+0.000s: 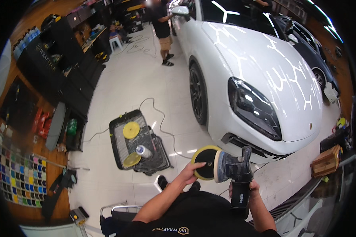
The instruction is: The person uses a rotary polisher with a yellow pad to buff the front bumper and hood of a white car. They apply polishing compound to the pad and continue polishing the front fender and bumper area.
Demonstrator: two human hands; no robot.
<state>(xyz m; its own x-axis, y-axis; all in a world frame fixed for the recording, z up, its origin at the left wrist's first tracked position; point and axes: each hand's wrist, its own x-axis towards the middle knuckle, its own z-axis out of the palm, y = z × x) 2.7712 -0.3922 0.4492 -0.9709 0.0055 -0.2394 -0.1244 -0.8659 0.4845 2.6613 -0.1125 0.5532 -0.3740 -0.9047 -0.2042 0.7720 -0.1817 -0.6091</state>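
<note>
Clasping a white-lettered polisher (234,167) is the right grip (254,190); the left grip (189,172) pinches a yellow-edged pad (208,157).

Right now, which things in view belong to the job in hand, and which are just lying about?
Part of the job, apparently:
polisher, in the right grip
yellow-rimmed pad, in the left grip
white car
black cart with yellow pads and bottle

Just about, apparently:
wooden crate
colour swatches
dark car

- Black polisher (234,170): 1 line of white lettering (241,198) along its handle (237,203).
- Black shirt (201,213): 1 white word (164,230) beside a gold-edged hexagonal emblem (182,230).
- Black cabinet (41,67): 1 pale word (49,60) beside a small emblem (38,46).
</note>
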